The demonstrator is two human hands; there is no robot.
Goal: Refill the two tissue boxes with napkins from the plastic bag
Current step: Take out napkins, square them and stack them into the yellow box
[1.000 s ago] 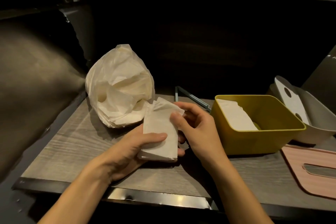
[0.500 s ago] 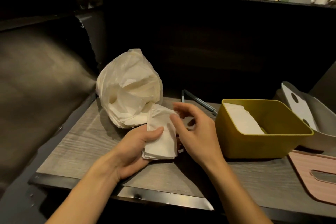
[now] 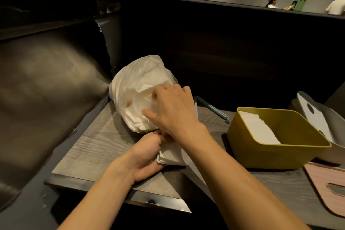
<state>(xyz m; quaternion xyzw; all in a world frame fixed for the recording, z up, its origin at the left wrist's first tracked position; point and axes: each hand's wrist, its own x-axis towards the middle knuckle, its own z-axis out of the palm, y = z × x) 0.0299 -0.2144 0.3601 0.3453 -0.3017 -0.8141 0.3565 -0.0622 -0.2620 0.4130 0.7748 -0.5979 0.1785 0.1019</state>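
A white plastic bag [image 3: 134,87] full of napkins lies at the back left of the wooden table [image 3: 93,147]. My right hand [image 3: 173,110] reaches into the bag's mouth, fingers and thumb spread over the napkins inside. My left hand [image 3: 145,158] grips a small stack of napkins [image 3: 171,157] just in front of the bag, partly hidden under my right forearm. To the right, the yellow tissue box [image 3: 276,157] stands open with some napkins [image 3: 257,129] in it. Behind it sits a grey tissue box [image 3: 337,115] with a white lid [image 3: 315,117] leaning inside.
A pink slotted lid [image 3: 326,183] lies flat at the right front. A thin grey-blue bar [image 3: 211,107] lies behind the yellow box. A dark padded seat back rises on the left and a dark partition stands behind the table. People move in the far background.
My right hand let go of the napkin stack and moved up and left into the bag. The left hand keeps the stack, now lower and closer to me.
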